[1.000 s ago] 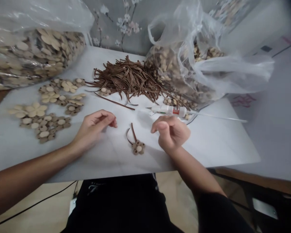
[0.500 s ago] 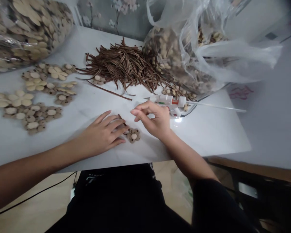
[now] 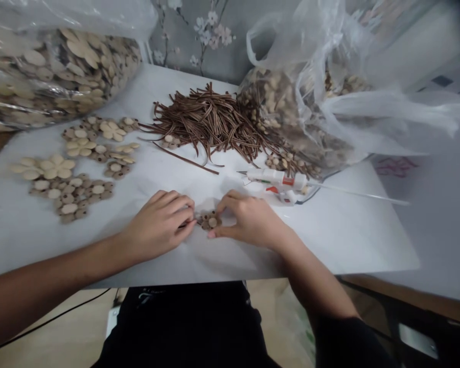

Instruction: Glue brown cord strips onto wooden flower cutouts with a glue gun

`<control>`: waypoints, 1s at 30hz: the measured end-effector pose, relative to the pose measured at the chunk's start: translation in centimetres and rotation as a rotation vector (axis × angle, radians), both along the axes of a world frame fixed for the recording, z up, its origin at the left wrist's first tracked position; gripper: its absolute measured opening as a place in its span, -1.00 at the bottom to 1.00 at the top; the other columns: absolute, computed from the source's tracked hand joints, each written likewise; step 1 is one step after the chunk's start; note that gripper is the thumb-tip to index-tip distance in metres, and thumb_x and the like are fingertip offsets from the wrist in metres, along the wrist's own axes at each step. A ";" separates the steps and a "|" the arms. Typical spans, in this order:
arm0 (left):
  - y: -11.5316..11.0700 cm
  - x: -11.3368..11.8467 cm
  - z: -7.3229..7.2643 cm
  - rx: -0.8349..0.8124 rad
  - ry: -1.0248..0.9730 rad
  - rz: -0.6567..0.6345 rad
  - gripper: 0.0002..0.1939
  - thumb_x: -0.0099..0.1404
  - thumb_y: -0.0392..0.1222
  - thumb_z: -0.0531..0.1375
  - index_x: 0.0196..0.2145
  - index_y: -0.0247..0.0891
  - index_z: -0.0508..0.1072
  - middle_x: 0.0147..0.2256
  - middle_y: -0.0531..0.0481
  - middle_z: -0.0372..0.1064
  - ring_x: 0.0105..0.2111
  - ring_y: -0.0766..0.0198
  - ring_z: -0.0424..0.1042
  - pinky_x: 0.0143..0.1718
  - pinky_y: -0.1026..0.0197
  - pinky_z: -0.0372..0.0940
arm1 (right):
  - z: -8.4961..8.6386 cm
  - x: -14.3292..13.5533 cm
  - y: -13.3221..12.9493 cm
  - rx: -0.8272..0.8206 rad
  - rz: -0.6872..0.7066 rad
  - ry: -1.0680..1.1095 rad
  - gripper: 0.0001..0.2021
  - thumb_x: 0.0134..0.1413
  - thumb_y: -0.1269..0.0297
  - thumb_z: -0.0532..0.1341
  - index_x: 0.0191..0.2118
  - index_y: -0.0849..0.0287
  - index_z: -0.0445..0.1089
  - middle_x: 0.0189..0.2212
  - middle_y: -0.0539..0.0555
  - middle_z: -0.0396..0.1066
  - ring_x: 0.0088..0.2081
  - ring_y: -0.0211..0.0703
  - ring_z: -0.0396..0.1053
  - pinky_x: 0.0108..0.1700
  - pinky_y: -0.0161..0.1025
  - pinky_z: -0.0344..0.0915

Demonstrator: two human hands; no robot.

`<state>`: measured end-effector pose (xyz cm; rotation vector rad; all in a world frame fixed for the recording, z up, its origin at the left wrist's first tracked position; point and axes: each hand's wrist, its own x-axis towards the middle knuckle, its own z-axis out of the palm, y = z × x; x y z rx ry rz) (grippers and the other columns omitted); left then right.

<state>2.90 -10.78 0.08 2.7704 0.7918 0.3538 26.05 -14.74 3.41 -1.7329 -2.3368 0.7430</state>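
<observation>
A small brown flower piece (image 3: 210, 221) with a pale round centre lies on the white tabletop between my two hands. My left hand (image 3: 163, 217) is closed, its thumb and fingers pinched on a thin brown strip (image 3: 194, 221) at the flower's left side; most of the strip is hidden by the fingers. With thumb and fingertips, my right hand (image 3: 249, 217) grips the flower's right edge. Behind the right hand lies a white glue gun (image 3: 274, 177) with orange parts, a long clear glue stick (image 3: 360, 193) poking out of its back.
A heap of brown strips (image 3: 210, 120) lies at the back middle. Flower pieces (image 3: 69, 197) are grouped at the left. A clear bag of flower pieces (image 3: 61, 76) stands back left, another plastic bag (image 3: 291, 102) back right. One loose strip (image 3: 186, 157) lies in front of the heap.
My right hand has come down from above the flower and taken its edge. My left hand, flat with fingers spread before, has closed on the strip. The whole view has shifted slightly.
</observation>
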 end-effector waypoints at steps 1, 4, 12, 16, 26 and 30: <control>-0.1 0.0 0.3 -0.027 0.021 0.010 -0.78 0.36 -0.20 0.10 -0.42 -0.26 0.44 -0.20 -0.04 0.45 -0.18 0.11 0.37 -0.14 0.01 0.19 | -0.1 -0.2 -0.1 -0.004 0.010 -0.023 -0.49 -0.08 -0.23 0.31 -0.21 0.12 0.43 -0.18 0.08 0.44 -0.32 -0.11 0.42 -0.35 -0.24 0.18; -0.2 0.2 0.8 -0.145 0.061 0.055 -0.76 0.35 -0.07 0.12 -0.38 -0.24 0.44 -0.23 -0.03 0.45 -0.21 0.12 0.36 -0.14 0.01 0.17 | -0.4 -0.9 -0.3 0.013 -0.004 -0.027 -0.66 0.07 -0.03 0.30 -0.18 0.13 0.41 -0.14 0.09 0.43 -0.29 -0.12 0.42 -0.38 -0.26 0.14; 0.5 0.3 0.3 -0.454 -0.021 0.125 -0.71 0.41 -0.07 0.07 -0.05 -0.22 0.46 -0.03 -0.08 0.39 -0.05 0.10 0.33 0.02 -0.02 0.18 | -1.9 -0.5 0.8 -0.170 -0.125 0.463 -0.79 0.00 0.27 0.38 -0.24 0.12 0.39 -0.37 -0.05 0.44 -0.36 -0.25 0.37 -0.29 -0.28 0.27; 0.4 0.6 0.7 -0.648 -0.163 0.157 -0.77 0.38 -0.06 0.11 -0.18 -0.20 0.50 -0.13 -0.03 0.46 -0.08 0.13 0.37 0.01 0.01 0.21 | -2.2 -0.5 1.5 -0.379 -0.268 0.911 -0.66 -0.13 0.16 0.44 -0.26 0.14 0.37 -0.32 -0.02 0.43 -0.38 -0.25 0.45 -0.30 -0.25 0.37; 0.3 0.1 1.7 -0.326 -0.454 0.286 -0.88 0.32 -0.12 0.21 -0.28 -0.17 0.52 -0.21 0.02 0.53 -0.20 0.20 0.48 -0.11 0.09 0.28 | -0.9 -1.2 1.2 -0.279 -0.411 1.166 -0.55 -0.23 0.24 0.49 -0.15 0.07 0.39 -0.08 0.04 0.41 -0.15 -0.18 0.48 -0.08 -0.17 0.44; 0.1 -0.9 2.4 0.395 -0.250 0.194 -0.90 0.27 -0.25 0.27 -0.24 -0.10 0.50 -0.25 0.11 0.58 -0.23 0.15 0.48 -0.14 -0.01 0.12 | -0.9 -1.9 0.7 -0.430 -0.392 1.187 -0.63 -0.08 0.17 0.42 -0.11 0.12 0.47 -0.13 0.09 0.50 -0.18 -0.14 0.50 -0.03 -0.08 0.44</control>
